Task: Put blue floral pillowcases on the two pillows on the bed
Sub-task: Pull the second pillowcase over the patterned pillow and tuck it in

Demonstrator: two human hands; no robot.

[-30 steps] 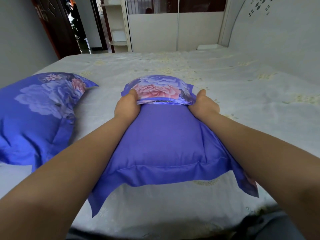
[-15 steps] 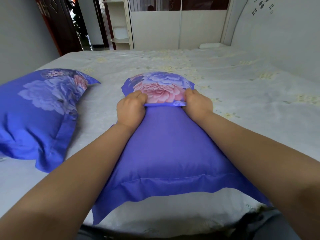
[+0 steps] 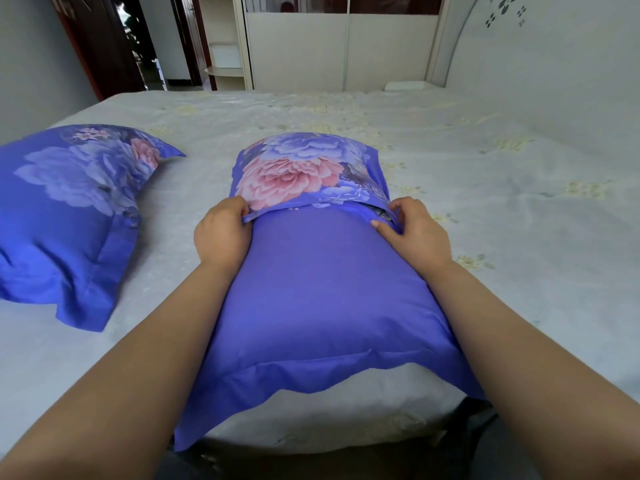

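A pillow in a blue floral pillowcase [image 3: 325,292] lies lengthwise in front of me on the bed [image 3: 485,188], plain blue side up. Its far end is folded over as a floral flap [image 3: 304,171] with a pink and lilac bloom. My left hand [image 3: 221,233] pinches the flap's left edge. On the right, my right hand [image 3: 414,230] curls its fingers on the flap's corner while the thumb presses the plain fabric. A second pillow in the same floral case [image 3: 72,202] lies at the left of the bed.
The bed carries a pale grey sheet with faint yellow flowers. A padded headboard [image 3: 554,64] rises at the right, white wardrobe doors [image 3: 343,50] stand beyond the bed, and a dark open doorway [image 3: 114,43] is at the back left.
Both hands have drawn the flap's edge toward me, so more of the floral flap shows. My right hand has shifted out to the flap's right corner.
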